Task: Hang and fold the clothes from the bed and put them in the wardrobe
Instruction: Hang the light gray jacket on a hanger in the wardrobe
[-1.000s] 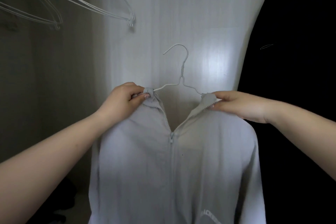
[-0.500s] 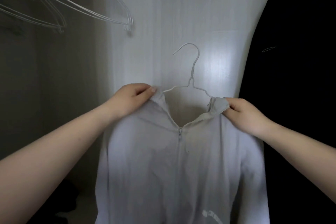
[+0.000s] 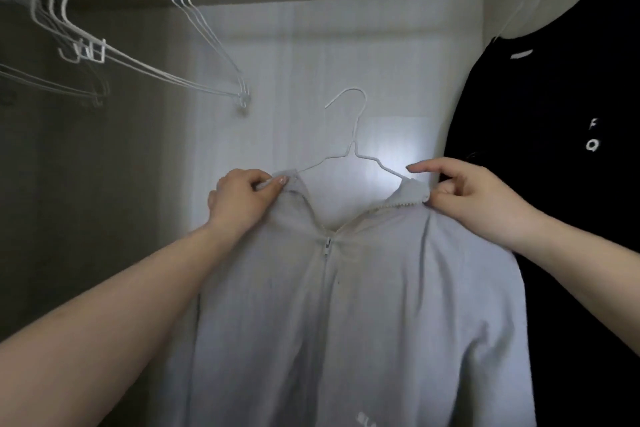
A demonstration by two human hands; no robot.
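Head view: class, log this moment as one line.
stage: hanging | left hand: pinches collar | right hand: pinches collar | pale grey zip-up jacket: on white wire hanger | hook: not on rail

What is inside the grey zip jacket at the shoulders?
A white wire hanger: its hook and sloping arms show above the grey zip jacket collar; its shoulder ends and any lower bar are covered by fabric.

Faint white marks, perhaps letters, show at the right.
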